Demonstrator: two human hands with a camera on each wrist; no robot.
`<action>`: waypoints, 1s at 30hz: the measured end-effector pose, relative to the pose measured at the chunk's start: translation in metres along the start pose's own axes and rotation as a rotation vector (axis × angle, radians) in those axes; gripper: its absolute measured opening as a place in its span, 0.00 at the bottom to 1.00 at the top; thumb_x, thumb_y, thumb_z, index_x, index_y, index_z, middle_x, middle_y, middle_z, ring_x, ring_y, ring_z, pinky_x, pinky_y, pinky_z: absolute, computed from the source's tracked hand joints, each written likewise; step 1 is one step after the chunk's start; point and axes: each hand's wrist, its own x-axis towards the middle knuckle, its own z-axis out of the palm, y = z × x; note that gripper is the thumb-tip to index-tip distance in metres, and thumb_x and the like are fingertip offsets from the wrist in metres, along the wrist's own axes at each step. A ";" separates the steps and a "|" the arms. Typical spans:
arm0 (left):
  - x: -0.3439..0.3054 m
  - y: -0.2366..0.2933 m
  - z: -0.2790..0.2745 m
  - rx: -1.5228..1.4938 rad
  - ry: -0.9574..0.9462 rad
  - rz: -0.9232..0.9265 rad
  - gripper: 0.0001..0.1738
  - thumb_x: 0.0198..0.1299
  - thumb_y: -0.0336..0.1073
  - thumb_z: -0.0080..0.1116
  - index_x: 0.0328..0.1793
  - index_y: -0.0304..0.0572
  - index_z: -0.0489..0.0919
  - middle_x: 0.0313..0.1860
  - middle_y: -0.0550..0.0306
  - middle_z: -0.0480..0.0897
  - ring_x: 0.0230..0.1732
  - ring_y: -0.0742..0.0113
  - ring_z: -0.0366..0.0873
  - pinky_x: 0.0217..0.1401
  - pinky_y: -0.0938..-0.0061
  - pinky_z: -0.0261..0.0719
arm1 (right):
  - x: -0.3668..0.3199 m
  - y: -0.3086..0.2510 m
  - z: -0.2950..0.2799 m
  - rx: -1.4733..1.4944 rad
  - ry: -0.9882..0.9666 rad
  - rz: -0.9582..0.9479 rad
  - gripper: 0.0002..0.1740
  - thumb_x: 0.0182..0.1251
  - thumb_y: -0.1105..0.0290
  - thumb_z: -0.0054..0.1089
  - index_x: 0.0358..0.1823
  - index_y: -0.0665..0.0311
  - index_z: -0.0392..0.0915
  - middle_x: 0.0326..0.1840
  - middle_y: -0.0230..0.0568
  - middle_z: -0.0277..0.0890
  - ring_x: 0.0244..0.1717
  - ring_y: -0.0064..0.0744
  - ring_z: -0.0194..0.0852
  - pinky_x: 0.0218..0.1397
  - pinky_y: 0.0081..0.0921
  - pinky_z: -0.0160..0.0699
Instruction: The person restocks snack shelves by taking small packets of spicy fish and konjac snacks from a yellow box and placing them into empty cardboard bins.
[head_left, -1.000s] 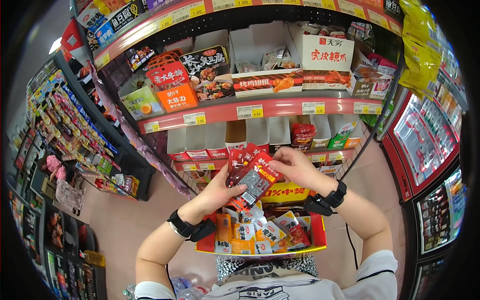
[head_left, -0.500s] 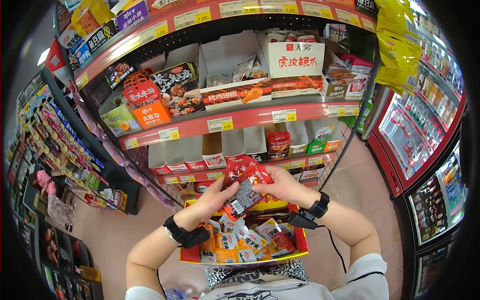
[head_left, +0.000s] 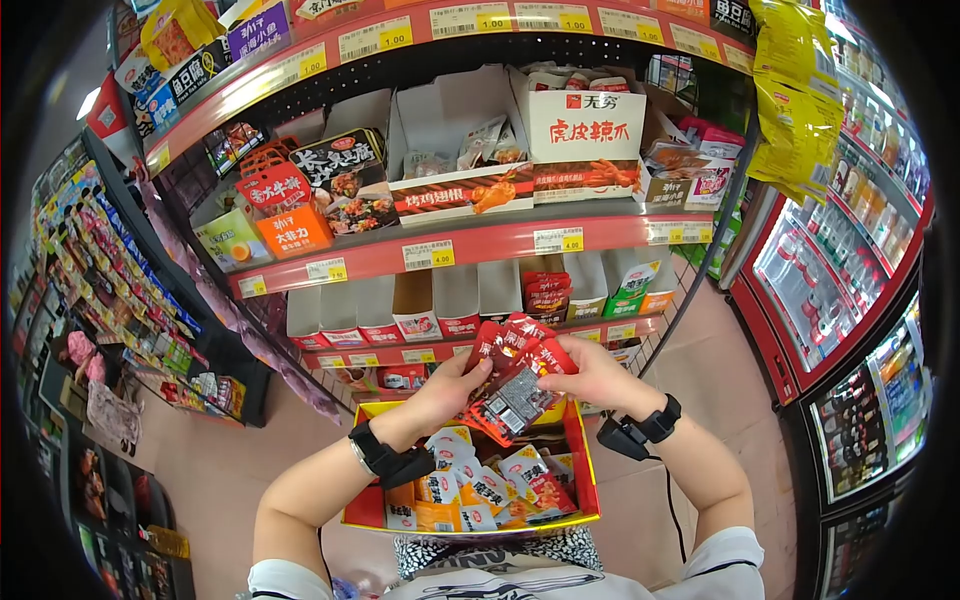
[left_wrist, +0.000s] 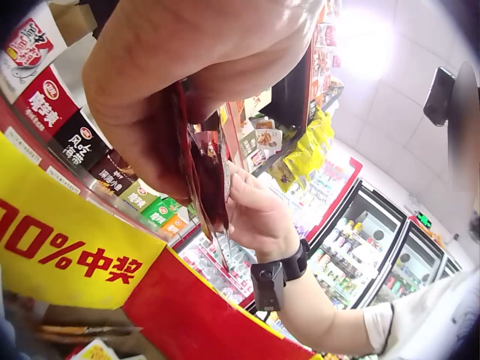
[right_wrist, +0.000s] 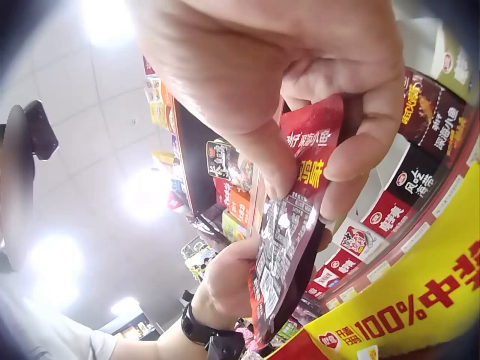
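Note:
Several red snack packets point(head_left: 512, 392), loosely fanned, are held between both hands above an open carton. My left hand point(head_left: 448, 392) pinches their left side, its thumb across the front. My right hand point(head_left: 592, 378) grips the right side, and in the right wrist view its thumb lies on the printed face of a red packet point(right_wrist: 304, 176). Seen edge-on in the left wrist view, the packets point(left_wrist: 204, 176) stand slightly apart from one another. Below, the red-and-yellow carton point(head_left: 583, 468) contains white, orange and red snack packets point(head_left: 480, 485).
Ahead, a shelf point(head_left: 490, 242) carries snack boxes, with a row of narrow open cartons point(head_left: 455, 300) beneath, one holding red packets point(head_left: 547, 292). Yellow bags point(head_left: 795, 130) hang at the right, beside drinks fridges point(head_left: 830, 260). A snack rack point(head_left: 110, 270) stands at the left.
The head view has shifted, so the shelves appear farther left. My right hand has moved from the packets' upper corner to their right side, thumb in front. The packets are spread wider.

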 end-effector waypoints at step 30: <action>-0.016 0.012 0.001 0.303 -0.154 0.196 0.22 0.69 0.37 0.47 0.64 0.30 0.66 0.53 0.54 0.76 0.52 0.74 0.71 0.58 0.75 0.70 | 0.014 -0.002 -0.010 -0.066 -0.047 -0.098 0.17 0.60 0.78 0.59 0.51 0.68 0.71 0.44 0.36 0.78 0.43 0.19 0.75 0.46 0.20 0.77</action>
